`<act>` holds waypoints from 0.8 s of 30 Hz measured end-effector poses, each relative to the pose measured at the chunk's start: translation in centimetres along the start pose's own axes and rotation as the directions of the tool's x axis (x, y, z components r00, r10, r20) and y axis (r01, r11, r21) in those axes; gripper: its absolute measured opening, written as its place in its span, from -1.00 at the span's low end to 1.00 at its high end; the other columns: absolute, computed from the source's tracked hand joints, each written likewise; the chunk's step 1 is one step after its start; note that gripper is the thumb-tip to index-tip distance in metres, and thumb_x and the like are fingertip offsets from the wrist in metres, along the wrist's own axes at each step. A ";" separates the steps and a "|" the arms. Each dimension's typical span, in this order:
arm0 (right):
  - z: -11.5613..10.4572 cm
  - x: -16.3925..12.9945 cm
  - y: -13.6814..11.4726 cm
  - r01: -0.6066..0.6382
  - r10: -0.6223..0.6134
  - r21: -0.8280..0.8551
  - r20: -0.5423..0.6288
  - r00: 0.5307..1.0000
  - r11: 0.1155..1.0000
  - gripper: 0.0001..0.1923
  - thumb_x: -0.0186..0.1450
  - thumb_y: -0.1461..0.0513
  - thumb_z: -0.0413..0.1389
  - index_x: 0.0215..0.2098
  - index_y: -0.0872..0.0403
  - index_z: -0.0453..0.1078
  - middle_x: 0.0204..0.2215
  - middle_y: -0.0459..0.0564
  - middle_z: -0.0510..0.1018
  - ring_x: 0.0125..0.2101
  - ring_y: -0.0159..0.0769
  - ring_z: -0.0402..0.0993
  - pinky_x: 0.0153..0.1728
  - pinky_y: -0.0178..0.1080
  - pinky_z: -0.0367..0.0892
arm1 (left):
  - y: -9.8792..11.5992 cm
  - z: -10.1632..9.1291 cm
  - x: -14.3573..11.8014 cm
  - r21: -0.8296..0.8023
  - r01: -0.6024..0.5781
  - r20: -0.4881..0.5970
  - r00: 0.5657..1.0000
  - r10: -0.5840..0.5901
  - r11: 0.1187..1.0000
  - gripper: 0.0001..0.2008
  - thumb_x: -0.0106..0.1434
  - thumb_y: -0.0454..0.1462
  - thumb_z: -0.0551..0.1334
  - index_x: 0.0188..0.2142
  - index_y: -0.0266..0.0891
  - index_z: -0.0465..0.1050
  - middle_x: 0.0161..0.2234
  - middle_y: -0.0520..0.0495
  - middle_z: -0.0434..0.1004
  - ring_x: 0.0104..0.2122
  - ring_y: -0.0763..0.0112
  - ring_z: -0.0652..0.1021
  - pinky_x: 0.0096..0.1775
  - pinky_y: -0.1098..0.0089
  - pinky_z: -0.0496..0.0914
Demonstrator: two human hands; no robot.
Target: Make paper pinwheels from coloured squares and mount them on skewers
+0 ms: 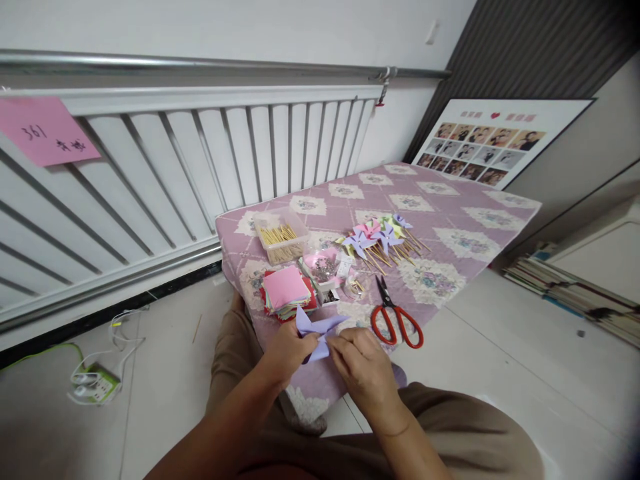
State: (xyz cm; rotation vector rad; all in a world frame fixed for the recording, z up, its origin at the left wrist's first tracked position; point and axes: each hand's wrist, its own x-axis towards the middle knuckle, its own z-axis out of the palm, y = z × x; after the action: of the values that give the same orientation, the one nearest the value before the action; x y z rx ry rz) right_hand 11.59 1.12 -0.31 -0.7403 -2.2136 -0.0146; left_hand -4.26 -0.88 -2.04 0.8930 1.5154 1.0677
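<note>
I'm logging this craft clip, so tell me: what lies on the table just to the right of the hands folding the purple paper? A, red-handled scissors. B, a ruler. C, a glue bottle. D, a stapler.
A: the red-handled scissors lie on the patterned table cover, just right of the right hand, which, with the left hand, pinches the purple paper.

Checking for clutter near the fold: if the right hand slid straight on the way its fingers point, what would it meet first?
Probably the left hand, which pinches the same folded lilac paper piece that the right hand holds; depth is hard to judge.
</note>
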 end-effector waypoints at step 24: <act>-0.9 0.3 0.3 0.113 -0.102 -0.064 0.162 0.982 0.992 -0.75 0.38 0.33 -0.04 -0.13 0.10 0.47 -0.35 0.09 0.56 -0.33 -0.22 0.40 -0.32 -0.19 0.36 | 0.7 -0.4 -0.7 0.002 -0.005 0.017 1.000 0.005 1.000 -0.85 0.03 -0.24 0.24 -0.41 -0.27 0.50 -0.54 -0.01 0.48 -0.51 0.38 0.41 -0.45 0.45 0.27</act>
State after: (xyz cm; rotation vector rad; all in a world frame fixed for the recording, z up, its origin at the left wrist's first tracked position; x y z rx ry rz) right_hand 12.20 1.33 0.46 -0.6809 -2.4143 -0.0940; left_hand -4.52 -1.34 -1.13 0.9060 1.5009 1.0596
